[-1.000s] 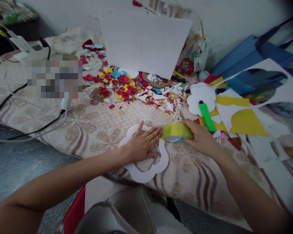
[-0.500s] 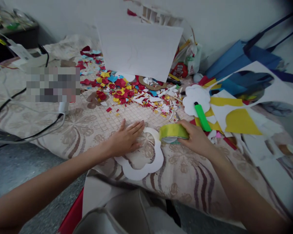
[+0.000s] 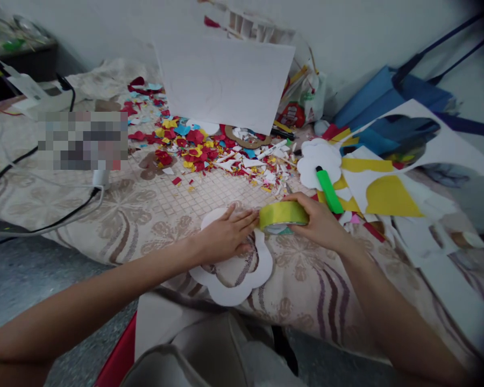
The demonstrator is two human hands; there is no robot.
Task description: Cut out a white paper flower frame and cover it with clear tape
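In the head view, my right hand (image 3: 320, 220) grips a roll of yellow tape (image 3: 282, 214), thumb and fingers at its right side. The roll stands on edge at the right rim of a white scalloped paper ring (image 3: 232, 294), shaped like a flower outline. My left hand (image 3: 229, 234) lies flat across the upper part of this ring with its fingers stretched out. Its fingertips reach the left side of the tape roll; whether a loose tape end lies under them is hidden. Patterned cloth shows through the ring's opening.
Coloured paper scraps (image 3: 193, 150) are heaped behind the hands, before an upright white board (image 3: 223, 86). At the right are a green box cutter or marker-like tool (image 3: 328, 191), a white flower cutout (image 3: 314, 156) and yellow paper (image 3: 393, 199). Cables (image 3: 44, 226) run at the left.
My left hand has slid right, up to the tape roll. The paper ring has turned or shifted slightly beneath it. My right hand still holds the tape in nearly the same place.
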